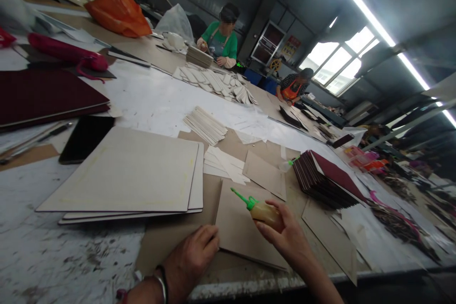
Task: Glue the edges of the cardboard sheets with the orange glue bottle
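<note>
Right hand (288, 233) was wrapped round the squeeze bottle (265, 214), board (240, 232) just below; left hand (194, 256) had fingers bunched at its edge, couldn't tell if pinching. Low nozzle (241, 196), gentle squeeze seemed best.

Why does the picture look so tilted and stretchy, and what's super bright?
Head view: the scene leans and stretches near the edges, probably a wide lens; head view: ceiling lamp and big window glare white; head view: the far right looks smeary, but the bottle is fairly clear.
</note>
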